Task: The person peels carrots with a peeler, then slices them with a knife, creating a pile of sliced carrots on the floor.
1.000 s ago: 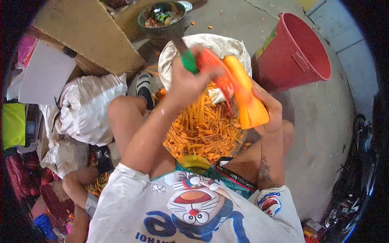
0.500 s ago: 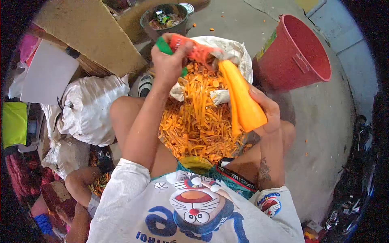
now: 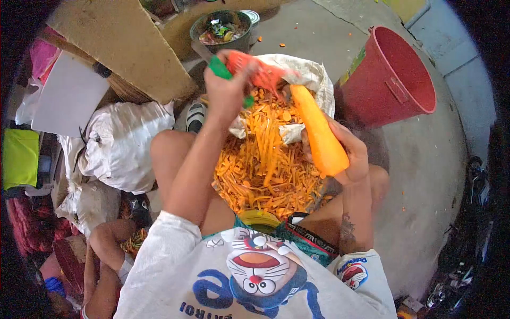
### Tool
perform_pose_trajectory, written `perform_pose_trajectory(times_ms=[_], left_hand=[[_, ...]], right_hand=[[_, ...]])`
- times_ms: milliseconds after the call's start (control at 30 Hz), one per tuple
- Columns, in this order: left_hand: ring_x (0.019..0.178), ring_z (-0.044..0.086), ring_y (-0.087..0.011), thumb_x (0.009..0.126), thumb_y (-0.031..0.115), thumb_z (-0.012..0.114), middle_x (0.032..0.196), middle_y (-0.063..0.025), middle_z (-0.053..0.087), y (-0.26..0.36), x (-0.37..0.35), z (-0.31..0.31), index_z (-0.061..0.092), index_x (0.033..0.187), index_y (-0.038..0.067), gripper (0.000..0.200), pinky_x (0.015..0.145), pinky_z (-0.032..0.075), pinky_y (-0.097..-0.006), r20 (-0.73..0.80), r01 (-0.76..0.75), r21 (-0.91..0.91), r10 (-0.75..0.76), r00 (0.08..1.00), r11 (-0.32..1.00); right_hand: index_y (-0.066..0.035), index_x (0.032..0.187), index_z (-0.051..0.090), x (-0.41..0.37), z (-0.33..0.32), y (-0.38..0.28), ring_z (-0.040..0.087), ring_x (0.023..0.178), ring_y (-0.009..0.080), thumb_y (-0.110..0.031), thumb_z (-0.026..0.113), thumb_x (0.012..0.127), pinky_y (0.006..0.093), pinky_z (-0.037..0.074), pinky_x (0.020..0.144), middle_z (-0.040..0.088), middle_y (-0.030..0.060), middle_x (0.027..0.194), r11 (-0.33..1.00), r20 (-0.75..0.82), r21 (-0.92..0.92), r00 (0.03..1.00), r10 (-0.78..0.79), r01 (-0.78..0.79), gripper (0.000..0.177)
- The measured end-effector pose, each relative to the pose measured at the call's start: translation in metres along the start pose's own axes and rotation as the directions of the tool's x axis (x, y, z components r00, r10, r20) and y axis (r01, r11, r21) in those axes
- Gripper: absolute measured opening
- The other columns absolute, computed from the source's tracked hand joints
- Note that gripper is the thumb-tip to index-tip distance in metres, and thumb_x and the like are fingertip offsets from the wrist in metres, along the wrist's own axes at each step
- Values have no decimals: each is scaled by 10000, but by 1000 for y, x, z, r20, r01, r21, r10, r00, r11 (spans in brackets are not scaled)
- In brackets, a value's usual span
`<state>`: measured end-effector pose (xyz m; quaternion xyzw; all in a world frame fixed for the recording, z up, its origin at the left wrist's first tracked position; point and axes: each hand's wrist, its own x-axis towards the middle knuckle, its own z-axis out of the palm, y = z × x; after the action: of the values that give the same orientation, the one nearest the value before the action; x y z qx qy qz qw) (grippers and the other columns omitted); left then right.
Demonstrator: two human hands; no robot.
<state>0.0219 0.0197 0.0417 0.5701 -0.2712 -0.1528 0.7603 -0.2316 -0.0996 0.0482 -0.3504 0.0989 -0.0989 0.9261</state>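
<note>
At the far left, well apart from the hands, a yellow-green cloth point(image 3: 20, 159) hangs beside a white panel point(image 3: 71, 95). A piece of cardboard point(image 3: 122, 45) leans above a stuffed white sack point(image 3: 125, 143), and below the sack shows another person's bent leg point(image 3: 109, 236). A dark shoe point(image 3: 195, 116) with pale stripes is just left of the left forearm.

The left hand point(image 3: 228, 87) is closed, its fingers curled around a green handle point(image 3: 219, 67) and a red-orange tool point(image 3: 260, 73); motion blur hides the exact grip. Beyond this hand sits a dark tub point(image 3: 196, 29) with mixed scraps in it.

Below and between the hands, a heap of orange strips and bits point(image 3: 260, 175) spreads out, with pale sack cloth point(image 3: 316, 78) behind its upper part and a yellow rounded object point(image 3: 258, 217) at its near edge.

The large, smooth orange carrot point(image 3: 324, 141) slants up and left from the right hand point(image 3: 350, 149), which wraps around its thick lower end. Its narrow end is near the red-orange tool; whether they touch cannot be told.

Right of and beyond the right hand, a red bucket point(image 3: 366, 74) tilts on the grey floor point(image 3: 419, 170).
</note>
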Motion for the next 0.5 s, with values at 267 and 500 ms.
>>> perform_pose_trajectory(times_ms=[267,500], left_hand=[[614,588,-62,851,123,824,750,11,649,0,-2,5,639,970,43,234,560,482,-229,31,-37,18,36,999,999],[648,597,-70,876,139,789,824,9,669,16,-42,24,632,981,68,202,595,489,-232,315,-224,103,182,931,969]], right_hand=[[28,1494,429,-9,16,-4,686,1045,195,-241,502,1037,326,550,919,652,139,1286,1000,-47,-14,999,27,-28,535],[39,1505,411,4,20,-1,694,1024,218,-221,513,1034,320,559,899,655,148,1258,997,-229,-62,971,-66,53,547]])
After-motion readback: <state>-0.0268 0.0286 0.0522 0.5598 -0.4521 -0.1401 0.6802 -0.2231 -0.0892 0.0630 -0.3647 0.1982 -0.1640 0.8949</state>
